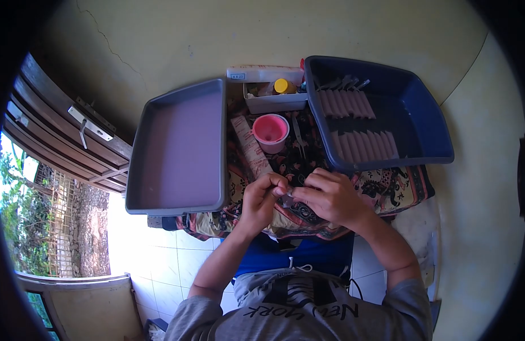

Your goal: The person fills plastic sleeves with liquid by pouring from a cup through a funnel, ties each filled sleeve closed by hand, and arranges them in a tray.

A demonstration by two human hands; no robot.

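My left hand (264,199) and my right hand (329,196) meet above the near edge of the cloth-covered table. Both are closed, with thumbs and fingers pinching a small, thin piece of clear plastic (289,194) between them. Most of it is hidden by the fingers, so its full shape cannot be made out. Just beyond my hands lies a long white plastic packet with red print (251,146). Beside that packet stands a pink cup (270,129) with a pink funnel-like inside. Farther right, scissors (300,136) rest on the patterned cloth (387,184).
A grey basin (223,142) of pinkish-purple liquid stands left. On the right, a dark blue basin (424,128) holds two rows of filled pinkish plastic tubes (364,146). Behind are a white box (276,103) with a yellow-capped container (284,86) and a long plastic pack (262,74).
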